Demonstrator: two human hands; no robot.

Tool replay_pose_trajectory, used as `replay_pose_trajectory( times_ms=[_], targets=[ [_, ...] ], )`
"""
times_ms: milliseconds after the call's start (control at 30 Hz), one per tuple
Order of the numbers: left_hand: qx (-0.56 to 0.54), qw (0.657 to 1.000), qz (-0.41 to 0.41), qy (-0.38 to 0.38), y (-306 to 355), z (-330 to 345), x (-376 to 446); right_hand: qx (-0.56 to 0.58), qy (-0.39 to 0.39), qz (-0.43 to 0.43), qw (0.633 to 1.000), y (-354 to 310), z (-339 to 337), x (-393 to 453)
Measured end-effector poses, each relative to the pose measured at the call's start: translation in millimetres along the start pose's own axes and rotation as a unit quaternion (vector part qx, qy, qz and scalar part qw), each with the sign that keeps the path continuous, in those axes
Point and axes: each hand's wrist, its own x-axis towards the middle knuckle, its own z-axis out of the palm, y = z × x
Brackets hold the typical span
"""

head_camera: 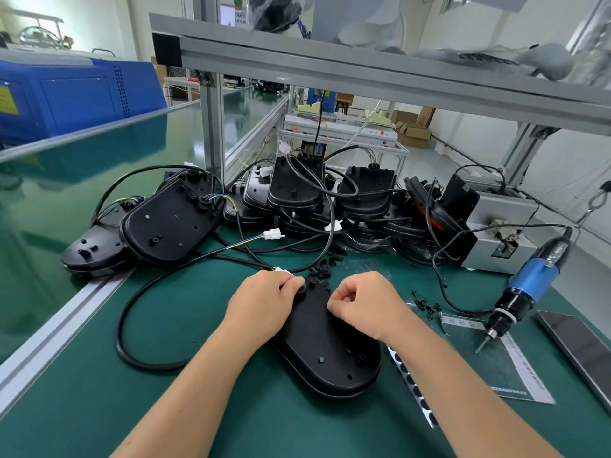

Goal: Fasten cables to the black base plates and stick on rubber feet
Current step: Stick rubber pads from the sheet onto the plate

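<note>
Green matting covers the surface (205, 408) where I work, edged on the left by an aluminium rail (56, 328). My left hand (261, 304) pinches the end of a thick black cable (132, 325) at the far tip of an oval black plastic base plate (327, 352) lying flat in front of me; my right hand (362, 304) rests on the plate's right edge, fingers curled, whether around anything I cannot tell. A strip of round black rubber feet (413, 381) lies just right of the plate. Further right hangs a blue electric screwdriver (529, 282) beside a dark phone (582, 348). Piled black base plates with cables (297, 193) crowd the back, under a grey metal-framed shelf (363, 71). A blue machine cabinet (76, 94) stands far left.
</note>
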Motion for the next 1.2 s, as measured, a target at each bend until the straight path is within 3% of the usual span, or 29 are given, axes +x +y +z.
replay_pose_trajectory(
  times_ms=[167,300,433,500,867,933,1000,1100,1200],
  targets=[
    [-0.002,1.000,0.003,-0.008,1,-1,-1,-0.009,-0.013,0.015,1.000,-5,-1,1],
    [-0.003,1.000,0.003,-0.005,3,-2,-2,-0.011,-0.073,0.047,0.996,-7,-8,10],
    [0.007,1.000,0.002,-0.001,4,-2,-3,0.095,-0.126,0.116,0.981,-1,-14,18],
    [0.004,1.000,-0.001,-0.001,5,-2,-3,0.147,-0.128,0.143,0.970,2,-13,19],
    [-0.002,1.000,-0.014,-0.005,6,-2,-3,0.167,-0.134,0.164,0.963,12,-7,20],
    [-0.018,1.000,-0.017,0.011,7,-4,-5,0.196,-0.129,0.168,0.957,15,-7,19],
    [0.074,0.993,-0.007,0.096,2,-15,-4,0.221,-0.107,0.153,0.957,19,-8,14],
    [0.244,0.936,-0.100,0.232,-27,-47,-1,0.188,-0.059,0.106,0.975,25,-6,5],
    [0.236,0.912,-0.262,0.211,-57,-74,-3,0.163,-0.035,0.074,0.983,27,-5,-2]
  ],
)
